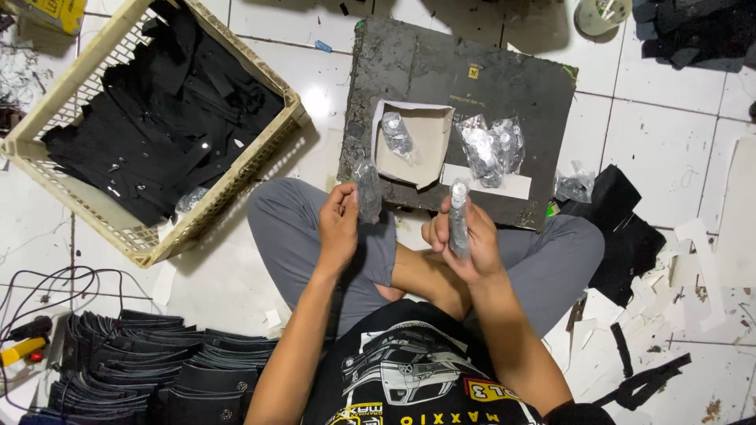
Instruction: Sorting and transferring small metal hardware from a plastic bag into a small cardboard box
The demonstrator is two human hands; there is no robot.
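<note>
A dark worn board [472, 79] is laid on the white tiled floor [677, 134] in front of crossed legs in grey trousers [299, 228]. On the board a small open cardboard box [429, 138] is seen with one clear packet inside, and a pile of clear plastic packets [492, 145] (small silvery pieces inside) lies just beside it. A cream plastic crate [236, 181] filled with black garments [165, 110] stands to the left; stacked dark folded pieces [157, 378] are at lower left, black scraps [630, 236] to the right. Nothing is found between the hands and the board. A crumpled clear packet [367, 189] is pinched by the fingertips of the left hand [339, 224]. A long narrow clear packet [458, 220] is gripped upright in the closed right hand [468, 240], above the lap.
</note>
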